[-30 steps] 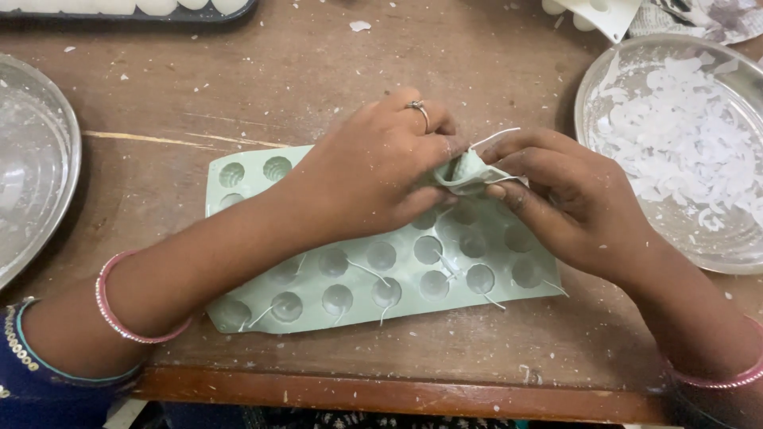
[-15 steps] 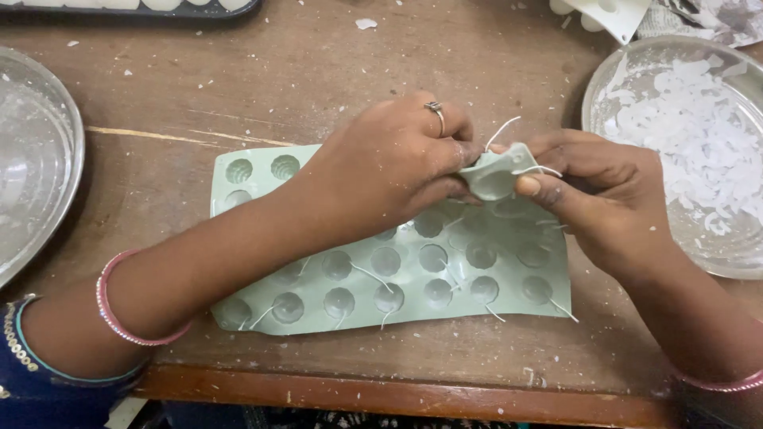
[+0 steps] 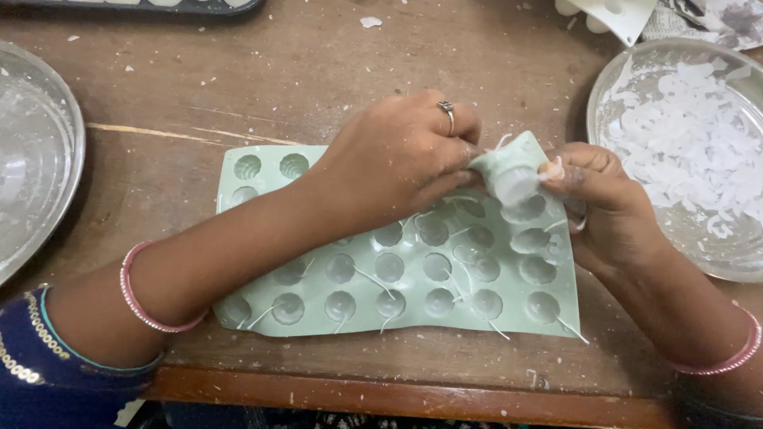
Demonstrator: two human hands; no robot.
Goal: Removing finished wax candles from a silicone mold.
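Scarred brown wood, flecked with white wax crumbs, is the table (image 3: 318,71) I work on, and the pale green silicone mould (image 3: 413,270) lies flat along its near edge so both wrists can rest while I work. My left hand (image 3: 397,163) is curled shut over the mould's far right corner, fingers pinching the soft sheet and folding it up off the wood. My right hand (image 3: 596,199) meets it there, thumb and fingertips closed on the same raised corner, pressing one cup from behind so that a small white candle (image 3: 513,184) bulges out of it. Thin white wicks (image 3: 369,278) trail from the other cups. A steel plate of white wax flakes (image 3: 691,151) sits just to my right, within easy reach, and another steel plate (image 3: 32,159) lies at my left.
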